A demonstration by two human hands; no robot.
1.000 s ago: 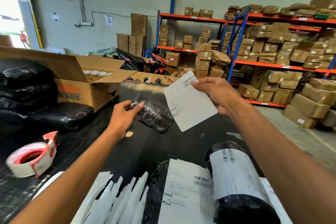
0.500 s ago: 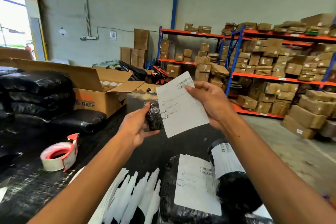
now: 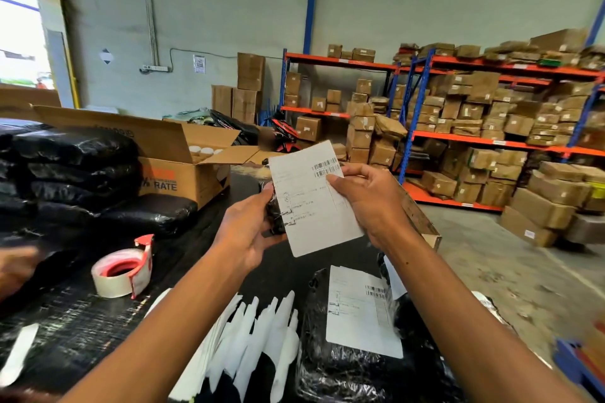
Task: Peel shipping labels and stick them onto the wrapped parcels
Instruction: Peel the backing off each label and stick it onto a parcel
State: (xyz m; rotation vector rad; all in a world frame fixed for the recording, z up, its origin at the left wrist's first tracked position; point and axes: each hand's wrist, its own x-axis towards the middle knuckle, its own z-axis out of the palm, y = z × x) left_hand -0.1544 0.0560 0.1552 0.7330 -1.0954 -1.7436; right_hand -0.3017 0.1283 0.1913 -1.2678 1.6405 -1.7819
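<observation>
Warehouse, black-wrapped table [image 3: 98, 314] | left hand [image 3: 244, 232] grips small black-wrapped parcel [image 3: 273, 211] | right hand [image 3: 370, 203] pinches shipping label [image 3: 311, 206], held against parcel | tape dispenser [image 3: 126, 267] nearby

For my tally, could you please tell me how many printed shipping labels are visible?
2: one label in the right hand, one stuck label on the near parcel. Others may be hidden.

label [image 3: 311, 199] nearer — now overlapping parcel [image 3: 274, 213]
</observation>
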